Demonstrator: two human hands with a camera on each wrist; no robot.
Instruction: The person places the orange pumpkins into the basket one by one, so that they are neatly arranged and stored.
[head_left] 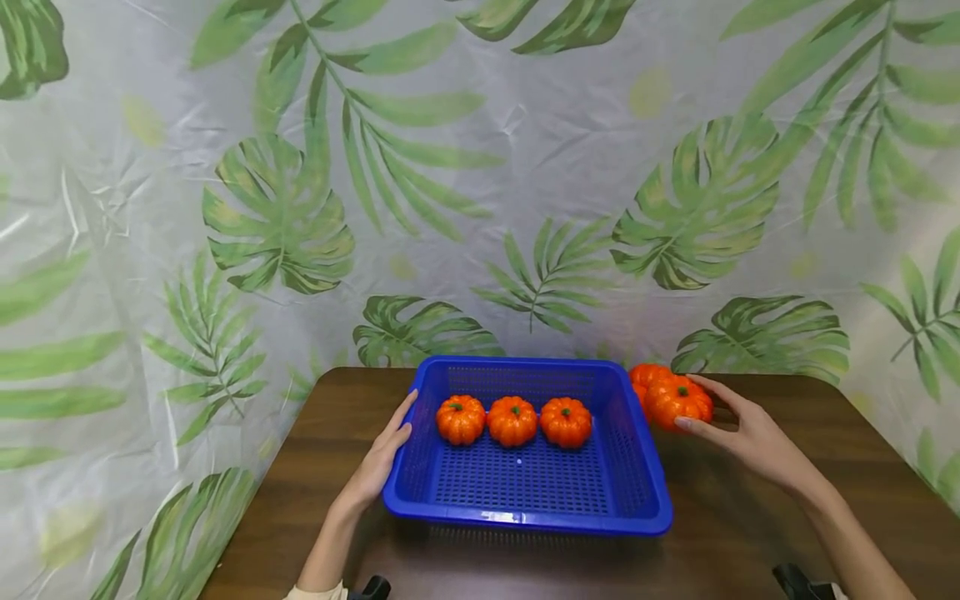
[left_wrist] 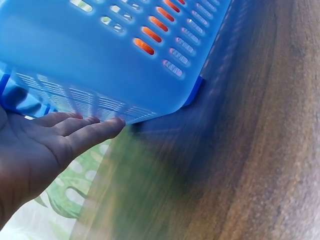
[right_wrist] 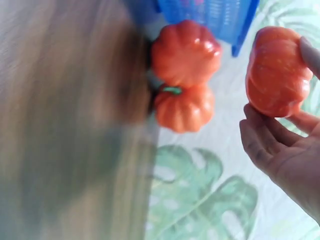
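A small orange pumpkin (head_left: pixel 681 402) is held in the right hand (head_left: pixel 765 433), between thumb and fingers, raised above the table (head_left: pixel 300 500) just beyond the right wall of a blue basket (head_left: pixel 525 521). The basket holds three more pumpkins in a row across its middle: a left one (head_left: pixel 461 419), a centre one (head_left: pixel 512 421) and a right one (head_left: pixel 567 422), all with green stems showing; the perforated floor shows in front of them. The held pumpkin is glossy, rounded and ribbed, with a short green stem (head_left: pixel 682 390). Below it, two further pumpkins (right_wrist: pixel 186 52) touch each other beside the basket, partly hidden in the head view. The left hand (head_left: pixel 375 467) rests against the basket's left side, fingers straight. Behind the brown wooden table hangs a pale, leaf-printed sheet (head_left: pixel 420 267)
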